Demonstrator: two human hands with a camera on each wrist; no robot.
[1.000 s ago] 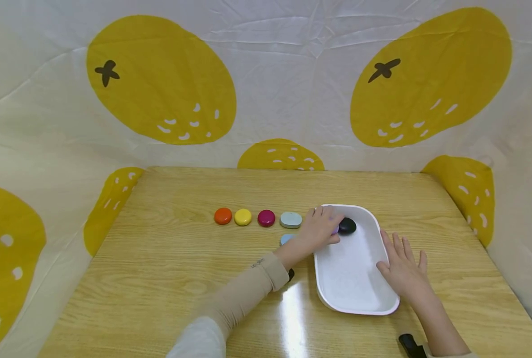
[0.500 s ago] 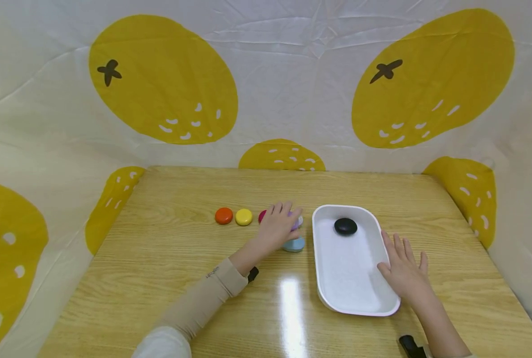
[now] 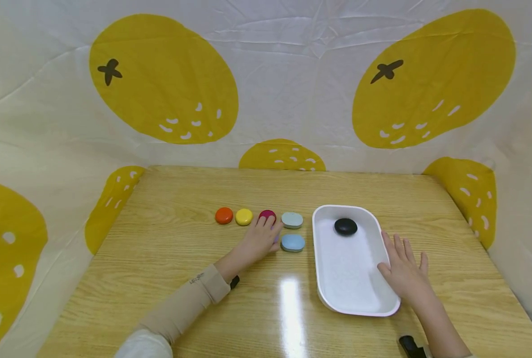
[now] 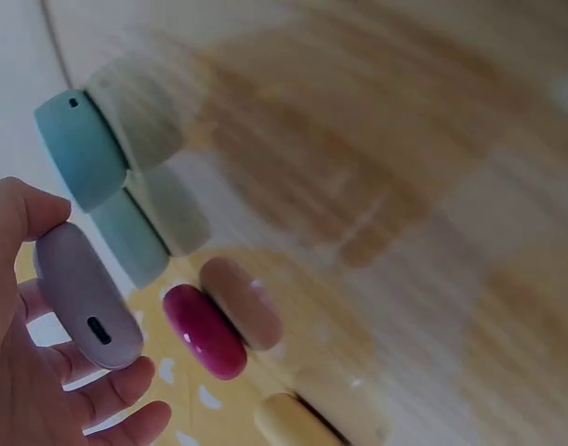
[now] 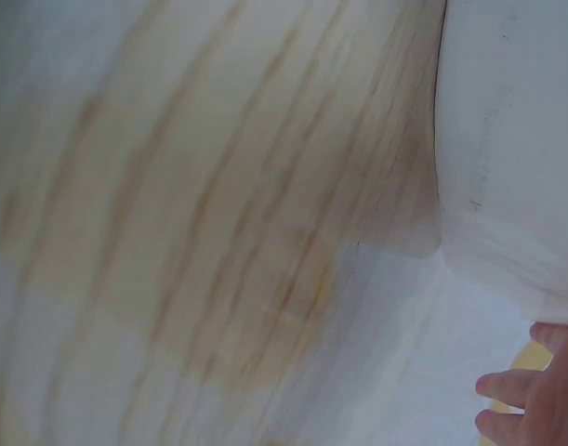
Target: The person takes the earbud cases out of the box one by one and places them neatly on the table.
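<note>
My left hand [image 3: 259, 238] pinches a lavender rounded case [image 4: 88, 297], with a small dark slot in its end, close over the table. The fingers partly cover it in the head view, and they overlap a magenta round piece [image 3: 267, 215]. To the right of this hand sit a pale green oval case [image 3: 292, 220] and a light blue oval case [image 3: 292, 242]. My right hand [image 3: 404, 271] lies with fingers extended against the right side of a white tray [image 3: 353, 293]. Inside the tray, near its far end, is a glossy black oval piece [image 3: 345, 226].
A yellow round piece [image 3: 244, 217] and an orange one [image 3: 224, 215] continue the row to the left on the wooden table [image 3: 158, 258]. Behind the table hangs a white cloth [image 3: 292, 74] with large yellow fruit prints.
My left hand has lifted the lavender case out of the tray and carried it left, past the oval cases, to just in front of the magenta piece. My right hand stays at the tray.
</note>
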